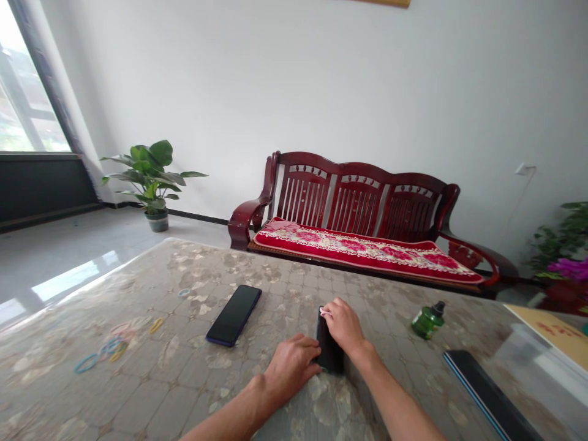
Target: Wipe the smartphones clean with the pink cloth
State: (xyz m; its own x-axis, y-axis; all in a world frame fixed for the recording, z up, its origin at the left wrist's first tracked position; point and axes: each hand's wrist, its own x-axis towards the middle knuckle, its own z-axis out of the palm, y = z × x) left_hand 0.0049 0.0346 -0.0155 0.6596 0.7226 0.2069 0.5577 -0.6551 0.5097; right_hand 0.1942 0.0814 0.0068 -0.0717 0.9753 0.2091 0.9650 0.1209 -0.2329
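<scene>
A black phone [329,350] is tilted up on its edge on the patterned tablecloth, between my two hands. My left hand [294,361] grips its lower left edge with fingers and thumb. At its top end, my right hand [342,324] is closed on a small pink item [325,313], too small to make out well, against the phone's edge. Another dark phone [234,315] lies flat to the left of my hands. A third phone [489,392] with a blue edge lies at the right, near a green bottle [427,321] with a black cap.
Coloured hair ties [114,348] lie on the left of the table [184,392]. A clear container [542,361] and a yellowish board [551,331] are at the right edge. Behind stand a red wooden bench [358,196] and a potted plant [154,177].
</scene>
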